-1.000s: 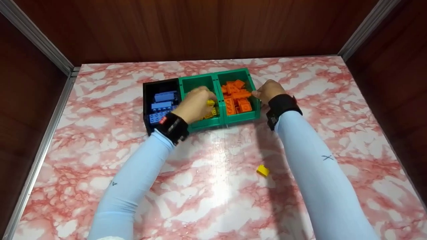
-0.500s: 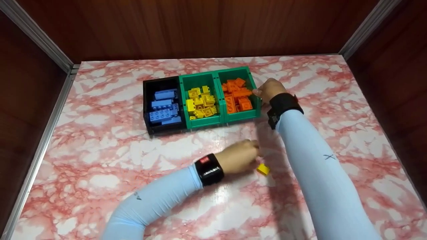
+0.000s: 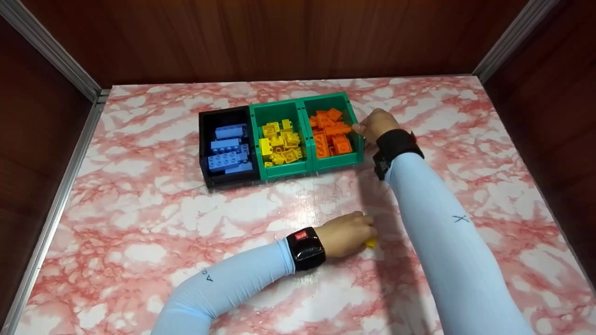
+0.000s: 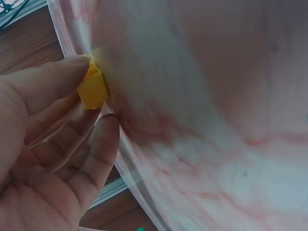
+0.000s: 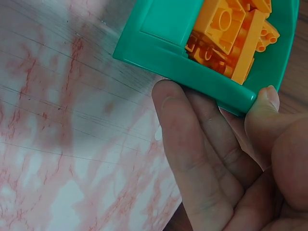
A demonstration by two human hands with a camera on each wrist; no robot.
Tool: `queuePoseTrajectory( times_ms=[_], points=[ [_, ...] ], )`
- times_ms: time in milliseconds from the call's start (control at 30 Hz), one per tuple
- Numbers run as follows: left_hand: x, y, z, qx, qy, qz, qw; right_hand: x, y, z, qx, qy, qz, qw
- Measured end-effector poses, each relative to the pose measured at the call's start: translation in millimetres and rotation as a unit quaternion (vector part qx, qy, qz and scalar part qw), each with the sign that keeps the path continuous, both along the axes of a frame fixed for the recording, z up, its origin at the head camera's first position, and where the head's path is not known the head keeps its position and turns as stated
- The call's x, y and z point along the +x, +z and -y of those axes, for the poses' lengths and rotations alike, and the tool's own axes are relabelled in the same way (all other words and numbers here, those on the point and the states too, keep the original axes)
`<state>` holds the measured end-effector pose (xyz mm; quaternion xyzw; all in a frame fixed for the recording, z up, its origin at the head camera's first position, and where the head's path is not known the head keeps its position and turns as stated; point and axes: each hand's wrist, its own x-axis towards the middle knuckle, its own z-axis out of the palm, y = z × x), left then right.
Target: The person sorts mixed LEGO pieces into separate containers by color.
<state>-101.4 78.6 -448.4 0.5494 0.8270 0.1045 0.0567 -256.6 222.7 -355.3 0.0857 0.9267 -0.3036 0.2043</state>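
My left hand pinches a small yellow building brick between thumb and fingers, at the tabletop. In the head view the hand hides most of that brick. My right hand grips the right wall of a green bin holding orange bricks; its thumb lies over the rim and its fingers are against the outside. Left of that bin stands a second green bin with several yellow bricks, then a black bin with several blue bricks.
The three bins stand side by side toward the back of the red-and-white marbled table. Dark wood panels with metal corner rails enclose the back and sides.
My left hand has come out of the bin of yellow bricks, moved toward me and right, and taken hold of the yellow brick on the table. My right hand stays at the bin wall.
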Motion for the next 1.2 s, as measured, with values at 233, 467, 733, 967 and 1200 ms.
queuePoseTrajectory(
  times_ms=[233, 467, 733, 967, 1200],
  points=[
    [-1.2, 4.9, 8.0, -0.001, 0.004, 0.012, 0.9999, 0.2, 3.1, -2.7, -0.009, -0.008, 0.006, 0.9999],
    [-16.3, 17.7, 32.1, 0.02, 0.038, 0.068, 0.9968, -3.3, 3.4, -3.4, -0.002, -0.011, 0.011, 0.9999],
    [-62.4, 52.4, 89.4, 0.066, 0.157, 0.145, 0.9747, -4.7, 0.5, -3.7, 0.015, 0.007, -0.009, 0.9998],
    [-102.3, 75.1, 131.4, 0.113, 0.235, 0.142, 0.9548, -4.5, -0.7, -2.2, 0.031, 0.011, -0.014, 0.9994],
    [-128.5, 75.0, 145.5, 0.116, 0.283, 0.136, 0.9423, -3.7, -3.0, -3.8, 0.03, 0.016, -0.013, 0.9993]
  ],
)
